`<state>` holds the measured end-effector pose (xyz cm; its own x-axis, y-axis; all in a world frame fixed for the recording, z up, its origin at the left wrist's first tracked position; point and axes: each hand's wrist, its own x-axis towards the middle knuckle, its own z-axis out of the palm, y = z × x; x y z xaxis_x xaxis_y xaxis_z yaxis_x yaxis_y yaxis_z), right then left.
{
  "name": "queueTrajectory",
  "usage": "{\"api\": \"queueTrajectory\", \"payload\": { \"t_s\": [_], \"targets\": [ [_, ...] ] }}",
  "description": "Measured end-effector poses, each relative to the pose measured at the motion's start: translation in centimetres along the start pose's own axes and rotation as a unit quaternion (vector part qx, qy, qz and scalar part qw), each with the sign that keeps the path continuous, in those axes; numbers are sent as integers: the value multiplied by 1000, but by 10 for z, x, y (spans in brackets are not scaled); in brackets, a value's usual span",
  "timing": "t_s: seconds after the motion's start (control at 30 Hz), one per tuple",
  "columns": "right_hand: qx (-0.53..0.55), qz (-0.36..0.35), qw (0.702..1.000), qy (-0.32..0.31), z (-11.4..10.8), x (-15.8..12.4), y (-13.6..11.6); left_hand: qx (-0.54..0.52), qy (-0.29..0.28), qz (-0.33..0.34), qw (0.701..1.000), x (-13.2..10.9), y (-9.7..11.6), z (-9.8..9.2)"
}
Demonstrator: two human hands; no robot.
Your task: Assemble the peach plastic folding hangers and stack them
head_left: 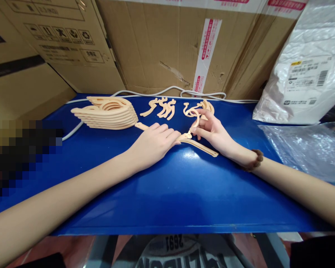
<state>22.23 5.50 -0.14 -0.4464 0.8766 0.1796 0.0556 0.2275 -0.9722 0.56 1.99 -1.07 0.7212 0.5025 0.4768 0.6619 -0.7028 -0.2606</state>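
A beige plastic hanger (202, 147) lies low over the blue table, its long grooved arm showing on both sides of my left hand (156, 143). That hand is closed over the hanger's middle, fingers pressed together and pointing right. Between the thumb and fingers of my right hand (212, 130) is a curved hanger hook (197, 119). The hook's lower end meets the hanger's middle; whether it is locked in cannot be made out. Loose small curved hanger parts (167, 108) lie just behind my hands, and more hooks (209, 106) are partly hidden behind my right hand.
A neat stack of beige hanger pieces (108, 115) sits at the back left of the blue table (190, 201). A white cable (173, 88) runs along the back before cardboard boxes (162, 44). At right are a white parcel bag (293, 89) and clear plastic film (309, 149).
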Motion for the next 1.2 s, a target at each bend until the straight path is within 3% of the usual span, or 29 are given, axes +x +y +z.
{"api": "queueTrajectory", "payload": {
  "t_s": [0.17,0.7,0.9,1.2],
  "targets": [
    [10,-1,1000,3,0,0,0,6,-16,-1,1000,0,0,-2],
    [97,44,993,-46,-5,0,-4,-59,6,-7,998,0,3,-7],
    [105,55,990,-71,-8,0,-5,-85,-24,-9,996,-1,1,-6],
    [97,39,993,-55,-6,0,-7,-111,-32,-23,993,0,1,-9]
  ]
}}
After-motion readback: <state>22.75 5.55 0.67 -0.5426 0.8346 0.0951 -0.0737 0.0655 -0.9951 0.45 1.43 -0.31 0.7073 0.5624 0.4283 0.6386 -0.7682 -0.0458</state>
